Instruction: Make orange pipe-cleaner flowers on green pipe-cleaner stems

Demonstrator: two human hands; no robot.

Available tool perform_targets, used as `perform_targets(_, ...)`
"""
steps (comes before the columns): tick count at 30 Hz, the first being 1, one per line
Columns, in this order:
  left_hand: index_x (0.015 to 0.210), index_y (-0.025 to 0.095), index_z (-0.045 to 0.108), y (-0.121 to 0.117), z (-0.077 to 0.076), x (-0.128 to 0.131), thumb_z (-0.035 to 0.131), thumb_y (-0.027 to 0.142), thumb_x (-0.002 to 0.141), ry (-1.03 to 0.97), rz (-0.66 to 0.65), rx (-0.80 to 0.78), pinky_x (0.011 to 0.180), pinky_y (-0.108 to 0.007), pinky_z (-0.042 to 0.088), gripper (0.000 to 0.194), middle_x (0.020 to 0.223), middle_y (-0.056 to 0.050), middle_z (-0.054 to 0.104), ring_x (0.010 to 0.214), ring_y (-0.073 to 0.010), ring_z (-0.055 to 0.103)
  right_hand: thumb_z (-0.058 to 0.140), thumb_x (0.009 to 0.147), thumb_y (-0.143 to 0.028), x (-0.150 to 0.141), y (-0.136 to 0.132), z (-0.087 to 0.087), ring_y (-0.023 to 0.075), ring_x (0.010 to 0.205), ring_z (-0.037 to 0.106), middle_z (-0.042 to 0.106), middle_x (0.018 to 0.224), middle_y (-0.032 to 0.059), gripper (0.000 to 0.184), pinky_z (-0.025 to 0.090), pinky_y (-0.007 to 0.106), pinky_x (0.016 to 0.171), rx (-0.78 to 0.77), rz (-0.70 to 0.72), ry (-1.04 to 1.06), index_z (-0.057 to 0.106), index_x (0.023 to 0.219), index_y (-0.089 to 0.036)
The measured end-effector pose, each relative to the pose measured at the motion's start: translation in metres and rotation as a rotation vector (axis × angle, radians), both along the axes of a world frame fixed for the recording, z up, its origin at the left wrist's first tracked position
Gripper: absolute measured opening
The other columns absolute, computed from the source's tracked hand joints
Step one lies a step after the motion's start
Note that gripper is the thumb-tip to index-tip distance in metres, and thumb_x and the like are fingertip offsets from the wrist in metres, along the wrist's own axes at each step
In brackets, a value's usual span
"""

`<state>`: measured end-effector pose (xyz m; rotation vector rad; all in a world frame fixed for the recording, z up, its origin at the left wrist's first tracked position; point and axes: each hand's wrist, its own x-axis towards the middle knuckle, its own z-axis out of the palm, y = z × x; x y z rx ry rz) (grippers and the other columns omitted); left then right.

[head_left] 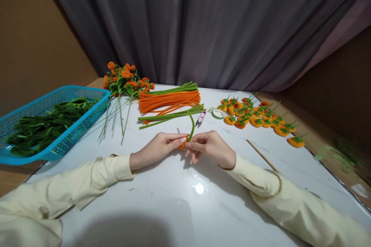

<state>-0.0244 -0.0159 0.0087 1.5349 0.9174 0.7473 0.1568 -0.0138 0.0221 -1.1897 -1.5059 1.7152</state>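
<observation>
Right at the middle of the white surface (174, 208), the left hand (158, 148) and the right hand (211, 147) meet fingertip to fingertip, both in cream sleeves. Their fingers are pinched together on a small orange piece (182, 145) from which a green pipe cleaner (192, 125) curves upward; the left fingers (181, 139) grip it from one side, the right from the other. Just behind the hands lies a bundle of orange pipe cleaners (169, 101) with green pipe cleaners (171, 115) above and below it. Small pink snips (201, 117) and a roll of green tape (218, 114) lie beside the bundle. Farther right is a scatter of orange pom flowers (255, 117), and a thin wooden stick (262, 156) lies near the right wrist. On the left, a blue basket (17, 150) holds green leaves (43, 127), with finished orange flower stems (124, 81) next to it.
</observation>
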Motion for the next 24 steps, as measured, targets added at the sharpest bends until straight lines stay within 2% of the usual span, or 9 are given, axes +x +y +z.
perform_targets(3,0.091,0.012,0.071,-0.001,0.003,0.001,0.051,0.031,0.087,0.041,0.033,0.010,0.069,-0.022,0.042,0.028,0.082,-0.004,0.068,0.073,-0.0135,0.055,0.072,0.069,-0.027,-0.001,0.000,0.001,0.0133,0.054,0.067,0.069,0.063,0.0057,0.019,0.054,0.020,0.053,-0.134,-0.025,0.065,0.066,0.064,-0.009)
perform_targets(6,0.083,0.011,0.070,-0.003,0.005,0.001,0.048,0.032,0.088,0.059,0.030,0.050,0.066,-0.021,0.041,0.031,0.075,-0.003,0.066,0.069,-0.0126,0.054,0.068,0.074,-0.018,-0.003,-0.002,0.002,0.0145,0.059,0.069,0.071,0.066,0.0083,0.013,0.055,0.019,0.054,-0.226,-0.077,0.099,0.068,0.067,-0.008)
perform_targets(10,0.088,0.013,0.071,-0.005,0.001,0.001,0.050,0.033,0.087,0.059,0.061,0.111,0.073,-0.023,0.044,0.029,0.086,-0.004,0.070,0.080,-0.0160,0.059,0.058,0.082,-0.010,-0.005,-0.005,0.003,0.0137,0.059,0.069,0.071,0.068,0.0099,0.016,0.056,0.017,0.054,-0.365,-0.117,0.165,0.067,0.070,-0.006)
perform_targets(15,0.100,0.016,0.070,-0.009,-0.004,0.000,0.053,0.034,0.086,0.070,0.146,0.192,0.081,-0.024,0.047,0.029,0.101,-0.005,0.070,0.092,-0.0179,0.063,0.048,0.087,-0.004,-0.008,-0.009,0.003,0.0081,0.056,0.067,0.070,0.066,0.0065,0.023,0.055,0.013,0.053,-0.556,-0.190,0.329,0.067,0.074,-0.006)
perform_targets(21,0.103,0.016,0.069,-0.015,-0.003,-0.001,0.051,0.028,0.088,0.083,0.172,0.362,0.080,-0.022,0.048,0.026,0.099,-0.004,0.070,0.088,-0.0147,0.063,0.050,0.085,-0.003,-0.015,-0.020,0.004,0.0035,0.051,0.062,0.066,0.061,0.0022,0.022,0.052,0.009,0.051,-0.564,-0.269,0.466,0.067,0.071,-0.008)
perform_targets(24,0.103,0.016,0.069,-0.015,-0.001,-0.002,0.051,0.027,0.088,0.067,0.148,0.423,0.080,-0.023,0.047,0.026,0.100,-0.005,0.069,0.089,-0.0150,0.062,0.056,0.080,-0.006,-0.014,-0.021,0.003,0.0027,0.048,0.058,0.065,0.059,0.0009,0.017,0.049,0.008,0.049,-0.497,-0.241,0.442,0.066,0.066,-0.009)
